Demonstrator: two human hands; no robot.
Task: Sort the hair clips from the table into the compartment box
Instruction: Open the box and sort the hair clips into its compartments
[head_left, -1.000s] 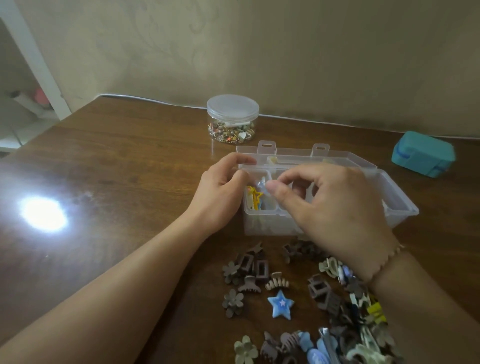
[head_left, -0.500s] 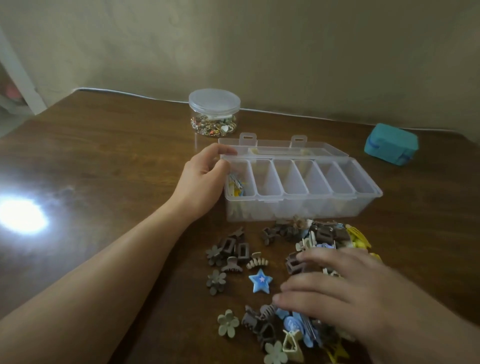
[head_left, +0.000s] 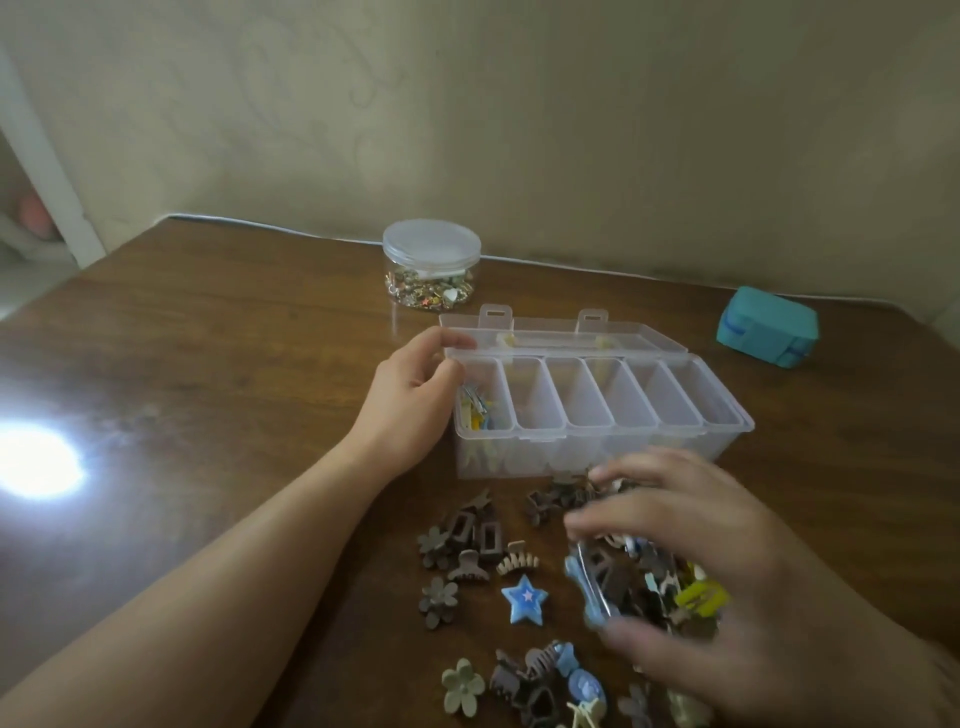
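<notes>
A clear compartment box (head_left: 722, 415) stands open on the brown table, lid folded back. Its leftmost compartment holds a few yellow and blue clips (head_left: 480, 410); the other compartments look empty. My left hand (head_left: 410, 400) grips the box's left end. In front of the box lies a spread of hair clips: brown claw clips (head_left: 475, 535), flower clips (head_left: 438, 600), a blue star clip (head_left: 524, 598). My right hand (head_left: 717, 582) hovers over the pile's right side, blurred, pinching a long light-blue snap clip (head_left: 586, 592) between thumb and fingers.
A round clear jar (head_left: 431, 265) of small charms stands behind the box. A teal case (head_left: 766, 327) sits at the back right. A bright glare (head_left: 31, 462) lies on the table at the left. The wall runs along the table's far edge.
My right hand left the box's first compartment, dropped to the clip pile and took hold of a light-blue snap clip. My left hand stayed on the box's left end.
</notes>
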